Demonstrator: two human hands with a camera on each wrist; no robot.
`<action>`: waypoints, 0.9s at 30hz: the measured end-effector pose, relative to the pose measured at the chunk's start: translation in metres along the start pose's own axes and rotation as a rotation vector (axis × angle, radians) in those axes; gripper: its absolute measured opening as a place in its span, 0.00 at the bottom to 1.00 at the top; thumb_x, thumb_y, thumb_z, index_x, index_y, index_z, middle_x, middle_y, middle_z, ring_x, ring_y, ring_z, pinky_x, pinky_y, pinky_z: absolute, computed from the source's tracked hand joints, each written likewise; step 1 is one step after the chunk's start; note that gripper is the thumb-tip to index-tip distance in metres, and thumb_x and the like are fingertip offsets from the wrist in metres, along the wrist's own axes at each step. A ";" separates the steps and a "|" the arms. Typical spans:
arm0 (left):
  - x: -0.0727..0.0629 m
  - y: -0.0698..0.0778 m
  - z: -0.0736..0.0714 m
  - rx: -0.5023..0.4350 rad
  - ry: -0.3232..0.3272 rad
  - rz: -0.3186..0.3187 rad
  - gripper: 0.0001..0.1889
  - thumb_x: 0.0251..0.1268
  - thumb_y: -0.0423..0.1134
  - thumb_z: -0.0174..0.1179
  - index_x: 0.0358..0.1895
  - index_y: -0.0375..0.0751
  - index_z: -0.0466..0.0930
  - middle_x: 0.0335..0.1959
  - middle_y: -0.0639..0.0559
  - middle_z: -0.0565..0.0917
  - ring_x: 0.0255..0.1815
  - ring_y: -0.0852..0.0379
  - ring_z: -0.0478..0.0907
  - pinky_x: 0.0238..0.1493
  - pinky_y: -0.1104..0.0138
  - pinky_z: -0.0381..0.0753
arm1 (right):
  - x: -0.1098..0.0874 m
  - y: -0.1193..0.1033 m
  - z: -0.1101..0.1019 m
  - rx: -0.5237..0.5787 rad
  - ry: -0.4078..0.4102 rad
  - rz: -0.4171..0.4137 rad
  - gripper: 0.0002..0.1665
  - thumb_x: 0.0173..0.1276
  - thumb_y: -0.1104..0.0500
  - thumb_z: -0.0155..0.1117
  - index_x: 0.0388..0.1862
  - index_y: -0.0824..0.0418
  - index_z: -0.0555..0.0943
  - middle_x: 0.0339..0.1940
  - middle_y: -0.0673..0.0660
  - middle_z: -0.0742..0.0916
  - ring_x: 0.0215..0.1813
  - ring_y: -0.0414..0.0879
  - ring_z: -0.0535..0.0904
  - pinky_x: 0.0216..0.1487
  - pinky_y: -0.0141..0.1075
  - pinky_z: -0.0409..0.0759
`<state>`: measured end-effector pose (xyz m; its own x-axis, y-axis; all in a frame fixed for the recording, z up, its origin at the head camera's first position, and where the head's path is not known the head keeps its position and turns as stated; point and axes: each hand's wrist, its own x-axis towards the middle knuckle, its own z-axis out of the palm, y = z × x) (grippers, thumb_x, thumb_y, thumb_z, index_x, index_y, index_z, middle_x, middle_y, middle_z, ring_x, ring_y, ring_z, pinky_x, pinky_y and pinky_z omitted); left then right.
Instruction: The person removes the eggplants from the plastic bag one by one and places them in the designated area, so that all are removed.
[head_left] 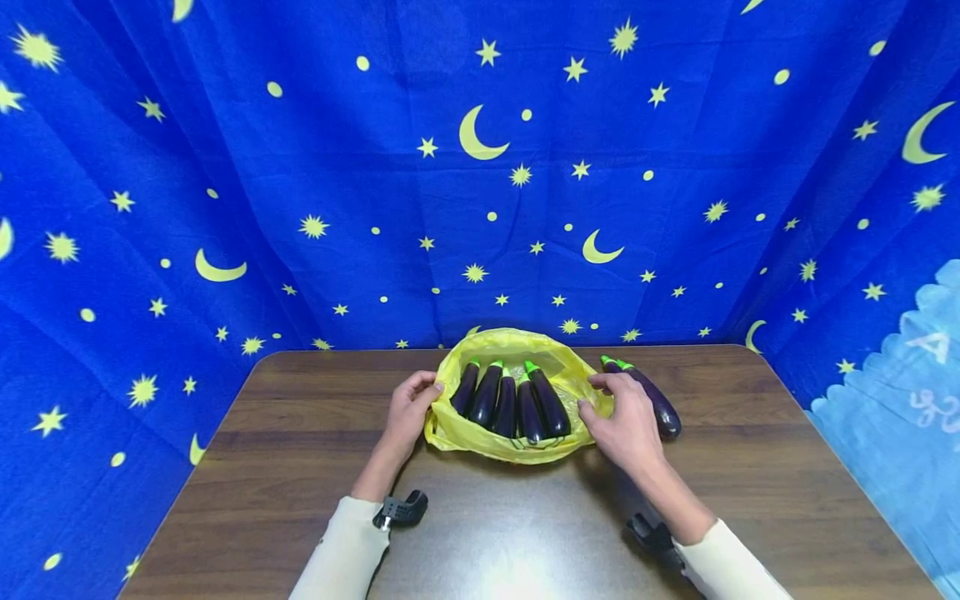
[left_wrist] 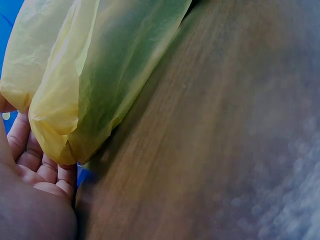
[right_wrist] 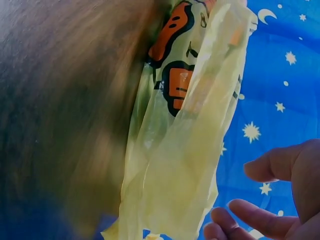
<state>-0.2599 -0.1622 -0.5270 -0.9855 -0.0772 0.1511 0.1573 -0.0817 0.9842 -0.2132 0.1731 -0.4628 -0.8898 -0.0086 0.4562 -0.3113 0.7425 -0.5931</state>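
A yellow plastic bag (head_left: 517, 452) lies with its mouth spread wide in the head view, and several dark purple eggplants (head_left: 506, 408) with green stems sit side by side inside it. At the bag's left edge, my left hand (head_left: 408, 408) pinches the rim; its fingers go behind the plastic in the left wrist view. My right hand (head_left: 624, 423) hovers at the right rim, thumb and fingers apart with nothing between them. In the right wrist view a gap shows between the thumb and the bag (right_wrist: 175, 175). Two eggplants (head_left: 662, 408) lie on the table, partly hidden behind my right hand.
The wooden table (head_left: 300, 467) extends around the bag, with a bright glare near its front. A blue curtain (head_left: 375, 208) with moons and stars rises behind the table and along its sides. A lighter blue cloth (head_left: 900, 417) hangs at the right.
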 end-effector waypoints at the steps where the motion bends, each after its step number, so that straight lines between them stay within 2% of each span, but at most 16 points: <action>1: 0.000 0.000 0.000 0.001 0.000 0.000 0.11 0.74 0.26 0.59 0.52 0.20 0.80 0.39 0.47 0.83 0.37 0.61 0.79 0.39 0.72 0.79 | 0.000 -0.001 0.001 -0.004 0.003 -0.011 0.20 0.60 0.63 0.76 0.51 0.68 0.86 0.47 0.63 0.87 0.51 0.61 0.81 0.54 0.53 0.77; 7: -0.001 0.000 -0.001 0.007 0.005 -0.005 0.12 0.74 0.26 0.59 0.52 0.19 0.80 0.38 0.49 0.83 0.37 0.62 0.79 0.38 0.72 0.79 | 0.002 -0.004 0.009 0.000 -0.002 -0.060 0.21 0.58 0.63 0.77 0.50 0.68 0.87 0.44 0.63 0.87 0.49 0.61 0.83 0.52 0.53 0.79; 14: 0.000 0.000 -0.001 0.005 0.001 -0.007 0.11 0.74 0.27 0.59 0.52 0.21 0.81 0.38 0.49 0.82 0.37 0.61 0.79 0.38 0.72 0.79 | 0.007 -0.008 0.018 0.007 -0.051 -0.020 0.21 0.60 0.61 0.76 0.52 0.68 0.86 0.45 0.63 0.87 0.49 0.59 0.85 0.51 0.52 0.83; 22: 0.001 -0.001 -0.001 0.015 0.001 0.001 0.11 0.74 0.27 0.59 0.52 0.21 0.81 0.40 0.46 0.83 0.38 0.61 0.79 0.39 0.72 0.79 | 0.013 -0.009 0.028 0.015 -0.094 0.015 0.23 0.62 0.60 0.75 0.54 0.69 0.86 0.47 0.65 0.88 0.49 0.60 0.87 0.52 0.53 0.84; 27: 0.001 -0.001 -0.001 0.019 0.004 0.006 0.11 0.74 0.27 0.59 0.51 0.21 0.81 0.39 0.48 0.83 0.38 0.61 0.79 0.39 0.72 0.79 | 0.014 -0.010 0.033 -0.033 -0.152 0.036 0.25 0.63 0.59 0.75 0.57 0.69 0.84 0.51 0.67 0.87 0.52 0.62 0.85 0.55 0.55 0.82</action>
<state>-0.2608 -0.1628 -0.5284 -0.9842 -0.0821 0.1570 0.1623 -0.0626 0.9848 -0.2334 0.1437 -0.4728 -0.9411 -0.0813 0.3283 -0.2698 0.7658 -0.5837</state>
